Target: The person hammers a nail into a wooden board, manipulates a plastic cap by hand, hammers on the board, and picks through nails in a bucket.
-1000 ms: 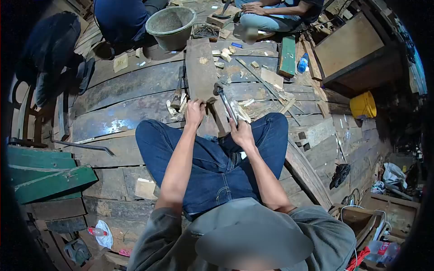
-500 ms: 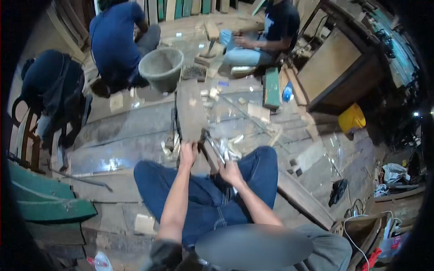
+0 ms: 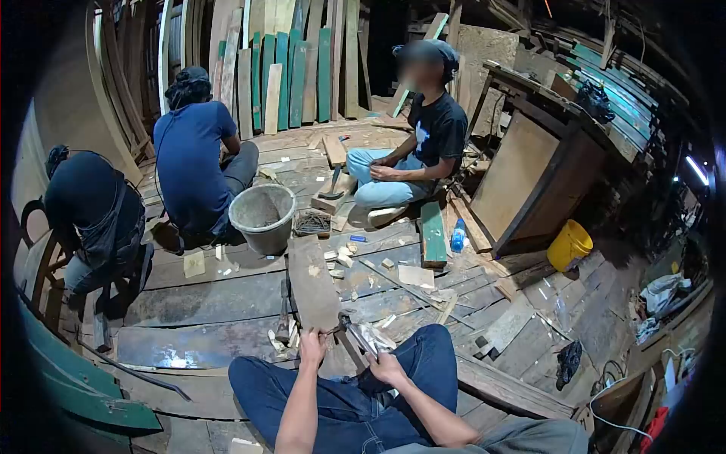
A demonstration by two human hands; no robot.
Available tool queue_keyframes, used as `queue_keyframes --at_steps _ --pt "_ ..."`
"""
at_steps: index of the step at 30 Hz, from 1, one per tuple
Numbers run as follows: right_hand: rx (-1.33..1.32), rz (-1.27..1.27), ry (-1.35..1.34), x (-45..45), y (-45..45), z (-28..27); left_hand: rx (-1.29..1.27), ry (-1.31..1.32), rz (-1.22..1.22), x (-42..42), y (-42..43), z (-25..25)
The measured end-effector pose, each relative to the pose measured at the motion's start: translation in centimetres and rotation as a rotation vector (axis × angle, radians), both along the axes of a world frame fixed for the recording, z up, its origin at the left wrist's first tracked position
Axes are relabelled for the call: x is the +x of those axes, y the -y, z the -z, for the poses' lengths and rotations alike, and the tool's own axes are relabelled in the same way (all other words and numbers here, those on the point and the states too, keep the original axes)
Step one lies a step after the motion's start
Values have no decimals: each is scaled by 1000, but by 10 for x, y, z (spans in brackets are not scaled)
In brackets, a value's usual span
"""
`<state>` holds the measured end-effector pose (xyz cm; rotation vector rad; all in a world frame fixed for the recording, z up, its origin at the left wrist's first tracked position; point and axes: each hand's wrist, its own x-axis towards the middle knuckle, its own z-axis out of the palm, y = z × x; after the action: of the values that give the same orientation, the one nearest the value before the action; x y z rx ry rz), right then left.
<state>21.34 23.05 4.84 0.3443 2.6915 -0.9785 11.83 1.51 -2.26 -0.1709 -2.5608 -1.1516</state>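
Ahead of the crossed legs (image 3: 427,363), a wide board (image 3: 312,284) lies lengthwise and a hammer (image 3: 361,339) slants beside its near right corner, gripped in the right hand (image 3: 388,369), while the left hand (image 3: 311,349) touches that near end with bent fingers, its grip unclear.

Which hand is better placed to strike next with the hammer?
Probably the right hand: it grips the hammer, while the left hand is at the near end of the wooden plank.
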Motion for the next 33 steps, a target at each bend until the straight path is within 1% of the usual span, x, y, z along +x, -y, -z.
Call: queue_keyframes --at_steps 1,2,5,6,9,14,16,17,20,24,27,32,33 --pt "2 4 22 2 -1 4 -3 3 6 0 0 2" --pt "-5 5 -11 2 -2 14 0 10 8 1 1 4" --pt "-12 23 20 0 -6 21 13 47 0 4 -2 -7" --pt "-10 43 30 1 -4 12 38 49 10 5 -2 -9" --pt "-30 48 59 1 -4 7 -2 55 5 6 -1 -14" --pt "-47 51 79 -1 -3 -7 5 49 7 3 -2 -15" --pt "-60 58 61 2 -2 0 21 71 13 6 -2 -14" --pt "-68 60 73 3 -3 3 4 62 17 6 -1 -14" --pt "-91 78 130 3 -2 -14 -71 41 16 7 -2 -14" --pt "-55 18 76 1 -4 -3 -93 19 19 4 -1 -10" --pt "-83 51 104 1 -4 -4 -94 56 22 2 0 -7" --pt "-75 46 51 -1 -6 10 -95 51 -9 2 -2 -7" --pt "-82 49 68 0 -4 3 -77 53 3 2 -2 -7"
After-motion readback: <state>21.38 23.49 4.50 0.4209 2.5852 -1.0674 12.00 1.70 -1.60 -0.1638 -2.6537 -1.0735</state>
